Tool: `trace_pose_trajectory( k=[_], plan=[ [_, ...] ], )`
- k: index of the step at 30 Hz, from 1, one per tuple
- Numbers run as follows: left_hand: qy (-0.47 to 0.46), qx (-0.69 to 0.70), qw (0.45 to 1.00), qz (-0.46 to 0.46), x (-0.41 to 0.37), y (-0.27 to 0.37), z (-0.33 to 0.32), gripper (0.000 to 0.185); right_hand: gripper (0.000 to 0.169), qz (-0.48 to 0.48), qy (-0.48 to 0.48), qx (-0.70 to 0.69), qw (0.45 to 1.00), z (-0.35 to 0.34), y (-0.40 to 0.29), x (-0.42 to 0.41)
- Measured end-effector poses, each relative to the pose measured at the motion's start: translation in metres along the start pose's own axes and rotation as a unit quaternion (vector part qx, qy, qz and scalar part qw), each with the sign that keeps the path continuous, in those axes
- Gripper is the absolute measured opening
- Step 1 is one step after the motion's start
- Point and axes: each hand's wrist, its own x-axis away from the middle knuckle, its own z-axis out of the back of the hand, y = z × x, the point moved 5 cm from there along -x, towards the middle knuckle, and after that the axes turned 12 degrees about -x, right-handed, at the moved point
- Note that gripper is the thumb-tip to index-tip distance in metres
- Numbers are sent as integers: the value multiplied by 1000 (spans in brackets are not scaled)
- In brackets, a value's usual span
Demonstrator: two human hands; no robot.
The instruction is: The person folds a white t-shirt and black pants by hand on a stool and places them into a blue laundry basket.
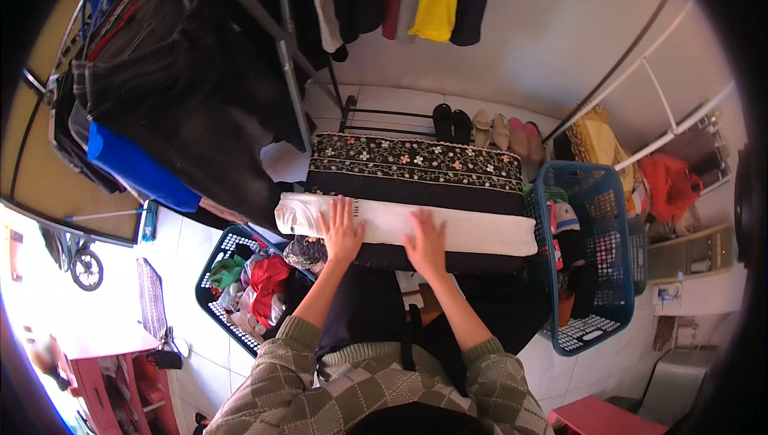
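Observation:
A white garment [480, 231], folded into a long flat strip, lies across a low surface covered by a black cloth with a floral embroidered border [414, 156]. Dark printed lettering shows on the strip beside my left fingers. My left hand [343, 234] rests palm down on its left part, holding nothing. Over the middle, my right hand [427, 246] is spread flat with its fingers apart, slightly blurred. The garment's left end is rounded and a little rumpled. Close below that end sits a dark patterned cloth [306, 252].
A blue laundry basket [207, 297] with mixed clothes stands at left, another blue basket [624, 315] at right. Dark trousers [180, 93] hang from a metal rack on the left. Several shoes [499, 130] line a rack beyond the cloth. Clothes [435, 0] hang above.

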Motion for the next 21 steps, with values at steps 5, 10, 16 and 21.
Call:
trace_pose_trajectory(
  k=[5,10,16,21],
  plan=[
    [-43,-66,997,9,-14,-22,-3,68,54,39,-15,89,995,12,26,1],
    [3,-66,998,-8,-11,-30,2,69,57,-56,24,215,975,92,105,23],
    [1,-49,999,-22,-14,-26,-2,70,60,-108,93,-21,990,164,192,59],
    [-43,-65,995,63,-14,-1,-8,74,67,-201,171,221,939,140,156,42]
  ],
)
